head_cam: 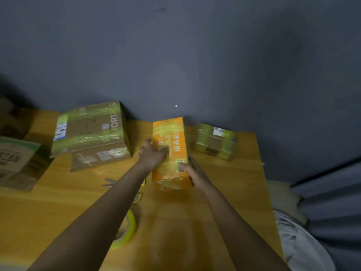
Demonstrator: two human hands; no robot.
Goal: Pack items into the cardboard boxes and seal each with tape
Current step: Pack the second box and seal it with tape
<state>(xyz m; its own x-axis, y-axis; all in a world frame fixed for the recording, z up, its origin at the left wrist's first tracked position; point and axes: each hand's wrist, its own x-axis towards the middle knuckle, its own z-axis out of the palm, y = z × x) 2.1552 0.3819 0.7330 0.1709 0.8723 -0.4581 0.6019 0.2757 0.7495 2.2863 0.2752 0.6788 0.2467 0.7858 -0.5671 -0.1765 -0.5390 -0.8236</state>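
An orange box [175, 141] wrapped in glossy tape lies on the wooden table [224, 192] near the grey wall. My left hand [151, 153] grips its left side, fingers curled over the top. My right hand [192, 172] holds the near right corner, thumb on top and fingers along the side. A roll of yellow-green tape [128, 226] lies flat on the table under my left forearm.
A large taped brown box [91, 130] stands to the left, a small taped box [216, 141] to the right by the wall. Another cardboard box [17, 163] sits at the far left edge. Scissors [109, 182] lie partly hidden beside my left arm. Grey fabric hangs right of the table.
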